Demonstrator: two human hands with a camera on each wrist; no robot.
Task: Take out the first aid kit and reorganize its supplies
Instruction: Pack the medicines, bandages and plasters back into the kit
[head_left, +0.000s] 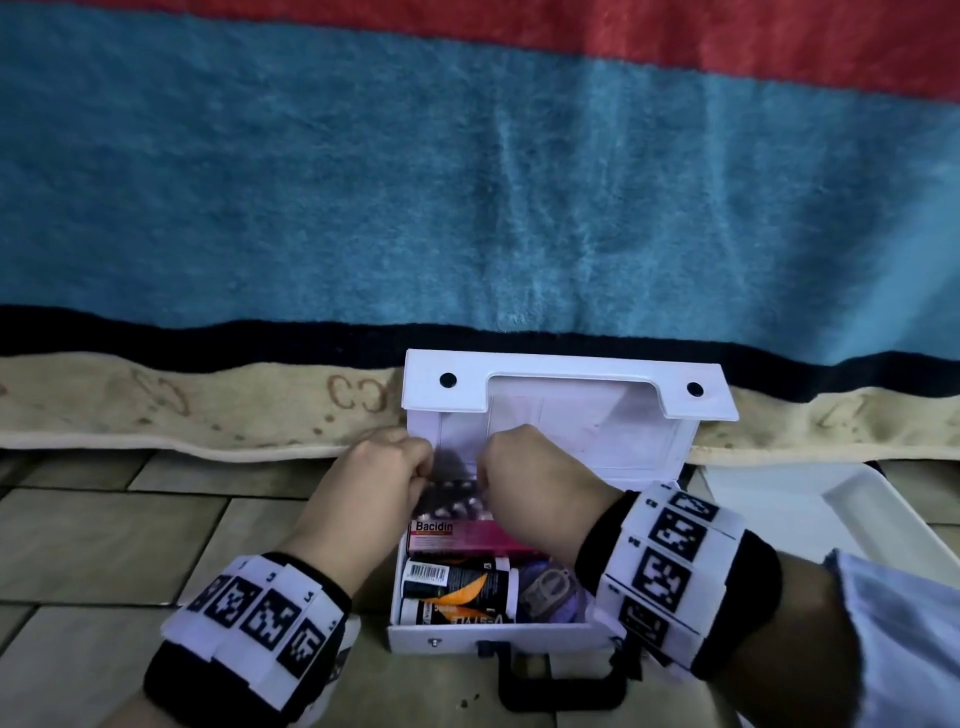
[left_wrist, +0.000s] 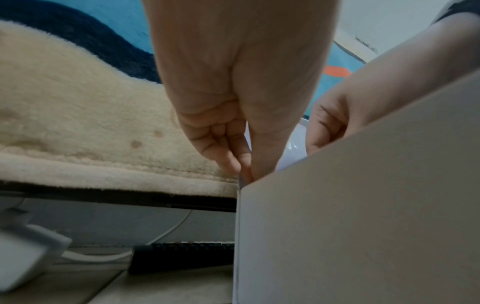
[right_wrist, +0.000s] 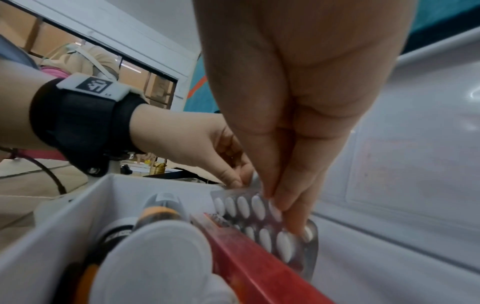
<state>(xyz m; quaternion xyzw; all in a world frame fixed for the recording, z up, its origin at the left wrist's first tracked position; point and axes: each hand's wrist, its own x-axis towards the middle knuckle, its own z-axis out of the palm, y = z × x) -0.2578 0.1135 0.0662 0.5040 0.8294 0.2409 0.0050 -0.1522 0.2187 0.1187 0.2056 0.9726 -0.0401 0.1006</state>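
The open first aid kit sits on the tiled floor at 6 o'clock. At its far end, the left hand and right hand each close their grip on the blister pack, pinching opposite ends. A pink box lies just nearer.

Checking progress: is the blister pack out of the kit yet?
Not yet: blister pack sits inside first aid kit, behind the red box, both hands pinching it.
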